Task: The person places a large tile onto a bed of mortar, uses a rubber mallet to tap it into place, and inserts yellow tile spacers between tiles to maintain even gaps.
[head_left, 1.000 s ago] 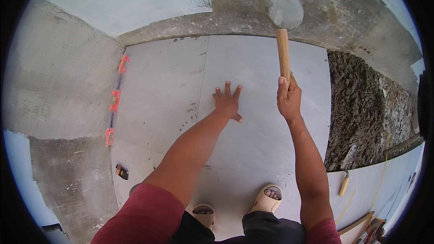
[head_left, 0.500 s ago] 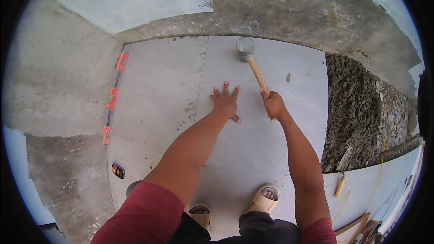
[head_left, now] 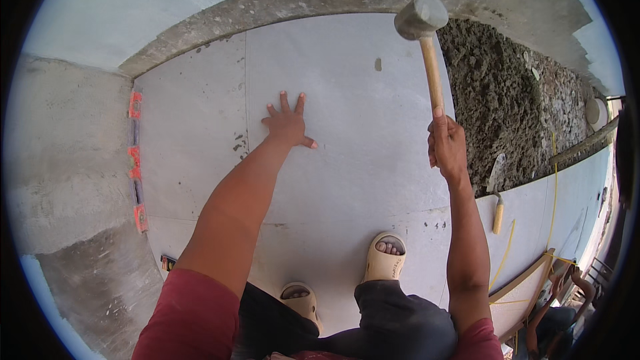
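Flat on a large grey floor tile (head_left: pixel 347 107) lies my left hand (head_left: pixel 287 127), its fingers spread near the joint with the neighbouring tile (head_left: pixel 187 133). My right hand (head_left: pixel 448 143) is wrapped round the wooden handle of a rubber mallet (head_left: pixel 421 19). The mallet's grey head points away from me, near the tile's far right corner, and looks raised off the surface. To the right of the tile is a bed of rough, dark mortar (head_left: pixel 490 80).
A red spirit level (head_left: pixel 135 162) lies along the left wall. A trowel with a wooden handle (head_left: pixel 499 217) rests at the mortar's near edge. Yellow string (head_left: pixel 555 180) runs at the right. My sandalled feet (head_left: pixel 385 257) stand on the near tiles. Walls border the far and left sides.
My right hand has swung the mallet right and up, away from the tile's far middle. My left hand stays spread on the tile. The view has shifted to the right.
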`<act>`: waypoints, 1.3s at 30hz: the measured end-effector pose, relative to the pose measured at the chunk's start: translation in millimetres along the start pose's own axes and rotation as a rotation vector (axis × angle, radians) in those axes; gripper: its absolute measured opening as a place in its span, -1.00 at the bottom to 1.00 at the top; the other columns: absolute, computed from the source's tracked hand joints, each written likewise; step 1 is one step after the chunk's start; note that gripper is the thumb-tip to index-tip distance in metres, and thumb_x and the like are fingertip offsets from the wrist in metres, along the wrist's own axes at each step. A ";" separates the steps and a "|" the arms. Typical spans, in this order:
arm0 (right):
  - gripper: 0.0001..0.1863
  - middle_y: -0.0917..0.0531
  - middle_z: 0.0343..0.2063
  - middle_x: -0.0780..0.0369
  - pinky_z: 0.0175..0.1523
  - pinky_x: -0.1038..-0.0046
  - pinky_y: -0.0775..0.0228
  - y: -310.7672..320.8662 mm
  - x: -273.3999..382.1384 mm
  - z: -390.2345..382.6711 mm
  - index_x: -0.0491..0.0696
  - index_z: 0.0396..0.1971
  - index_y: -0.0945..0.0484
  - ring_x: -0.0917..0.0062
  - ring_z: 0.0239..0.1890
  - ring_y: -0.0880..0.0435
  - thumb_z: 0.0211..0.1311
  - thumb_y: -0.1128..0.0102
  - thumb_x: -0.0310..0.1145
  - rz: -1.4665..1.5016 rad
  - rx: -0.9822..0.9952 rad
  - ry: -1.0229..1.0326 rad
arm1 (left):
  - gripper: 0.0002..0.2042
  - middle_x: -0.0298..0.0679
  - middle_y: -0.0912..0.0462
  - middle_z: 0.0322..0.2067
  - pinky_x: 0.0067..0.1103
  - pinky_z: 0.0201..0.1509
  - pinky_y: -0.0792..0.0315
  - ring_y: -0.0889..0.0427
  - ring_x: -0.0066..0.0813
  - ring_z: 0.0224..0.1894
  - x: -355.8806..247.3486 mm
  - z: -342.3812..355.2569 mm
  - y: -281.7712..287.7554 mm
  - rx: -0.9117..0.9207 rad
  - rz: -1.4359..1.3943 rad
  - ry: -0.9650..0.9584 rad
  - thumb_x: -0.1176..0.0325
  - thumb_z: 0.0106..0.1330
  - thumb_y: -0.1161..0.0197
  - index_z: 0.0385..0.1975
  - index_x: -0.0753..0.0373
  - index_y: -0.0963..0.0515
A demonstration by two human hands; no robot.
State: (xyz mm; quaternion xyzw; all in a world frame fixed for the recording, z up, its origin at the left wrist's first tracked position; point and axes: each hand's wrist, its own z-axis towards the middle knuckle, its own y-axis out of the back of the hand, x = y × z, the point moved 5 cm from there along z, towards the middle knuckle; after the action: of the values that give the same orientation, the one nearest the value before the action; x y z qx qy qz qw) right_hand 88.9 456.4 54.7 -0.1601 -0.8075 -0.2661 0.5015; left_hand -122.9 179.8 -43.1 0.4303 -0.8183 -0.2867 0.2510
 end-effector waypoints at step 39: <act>-0.53 -0.38 -0.77 0.19 -0.57 0.46 -0.18 28.4 -73.1 -190.5 -0.17 -0.50 -0.38 0.62 -0.69 -0.30 0.46 -0.13 -0.06 0.013 -0.107 0.188 | 0.45 -0.10 0.50 0.55 0.19 0.36 -0.22 0.21 0.30 0.53 6.2 -51.5 -42.5 0.014 0.143 -0.022 -0.18 -0.22 -0.65 0.52 -0.24 0.48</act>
State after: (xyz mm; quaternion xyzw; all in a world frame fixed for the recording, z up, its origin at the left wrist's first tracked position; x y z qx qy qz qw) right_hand 274.4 367.4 64.6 -0.1662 -0.7403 -0.3197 0.5675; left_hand -68.3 141.8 -34.6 0.3693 -0.8516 -0.2670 0.2591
